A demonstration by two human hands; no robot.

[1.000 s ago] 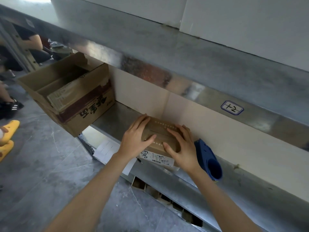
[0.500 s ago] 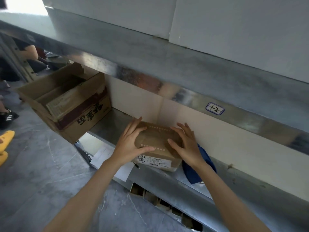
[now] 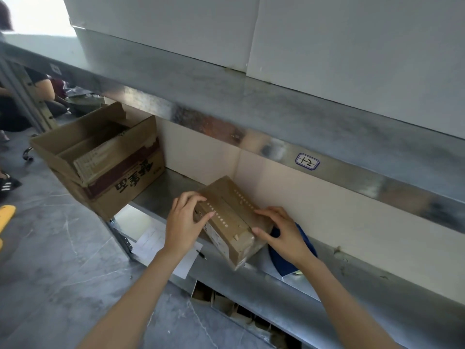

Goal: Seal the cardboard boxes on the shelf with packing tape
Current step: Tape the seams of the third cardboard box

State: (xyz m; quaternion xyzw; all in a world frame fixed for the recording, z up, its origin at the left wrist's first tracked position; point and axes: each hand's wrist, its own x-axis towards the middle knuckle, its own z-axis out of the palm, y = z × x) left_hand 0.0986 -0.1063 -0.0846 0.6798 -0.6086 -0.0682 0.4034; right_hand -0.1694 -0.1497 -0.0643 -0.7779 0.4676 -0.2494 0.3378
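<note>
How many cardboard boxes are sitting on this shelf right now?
2: the small box held by the left hand and right hand; the large open box at the shelf's left end. Others may be hidden.

Small box (image 3: 232, 217) matt brown cardboard (tape glossy); shelf (image 3: 276, 280) dull galvanised metal.

**Your left hand (image 3: 185, 222) and right hand (image 3: 283, 233): both gripping**

Left arm: your bare forearm reaches in from the near left, wrist straight. The fingers curl over the left end of the small box (image 3: 231, 210), and the thumb points right along its top.

Right arm: your bare forearm reaches in from the near right. The fingers spread over the box's far right edge, with the thumb hooked on its near right corner.

Both palms face down, and the hands are apart.
</note>
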